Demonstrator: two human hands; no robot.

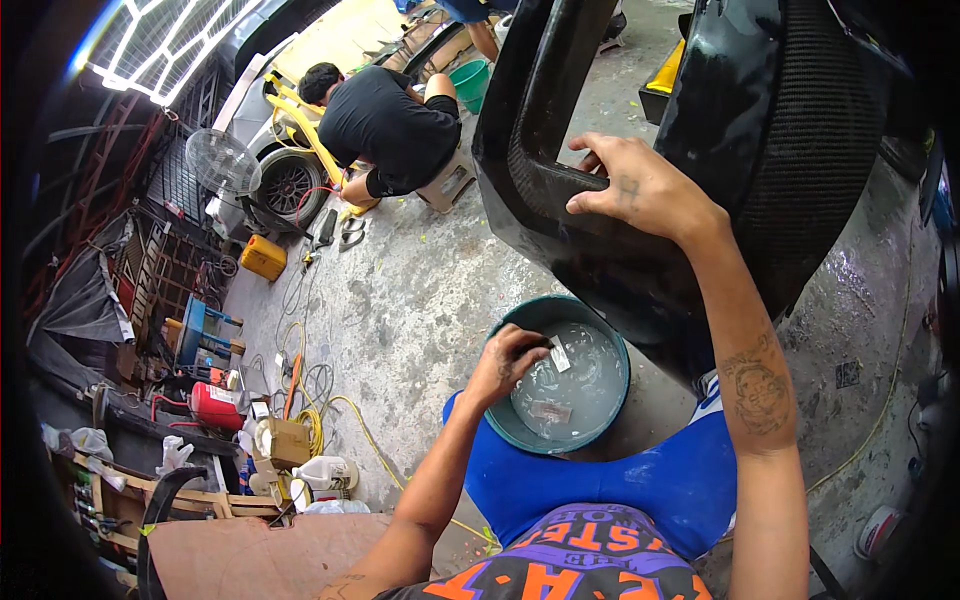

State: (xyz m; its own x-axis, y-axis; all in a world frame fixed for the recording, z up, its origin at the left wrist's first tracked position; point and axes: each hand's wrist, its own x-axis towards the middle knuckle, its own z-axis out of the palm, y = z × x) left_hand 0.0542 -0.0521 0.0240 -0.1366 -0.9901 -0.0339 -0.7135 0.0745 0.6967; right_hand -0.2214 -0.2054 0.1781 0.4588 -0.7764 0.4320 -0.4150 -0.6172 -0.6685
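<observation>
A large glossy black carbon-fibre car bumper (560, 225) stands tilted in front of me, with a woven texture showing on its right part. My right hand (640, 190) rests over the edge of its opening, thumb and fingers bent around the rim. Below it, a round green basin (626, 385) of cloudy water sits on the floor between my legs. My left hand (508, 362) is over the basin's left side, fingers pinched on a small piece of sandpaper (559, 354) with a pale back. Another small pale piece (550, 412) lies in the water.
A person in black (395, 130) sits on a stool ahead, beside a car wheel (292, 185) and yellow parts. A fan (223, 160), yellow jerrycan (263, 257), red tank (215, 406), cables and white jug (328, 472) stand left. A brown board (265, 555) lies near my left arm.
</observation>
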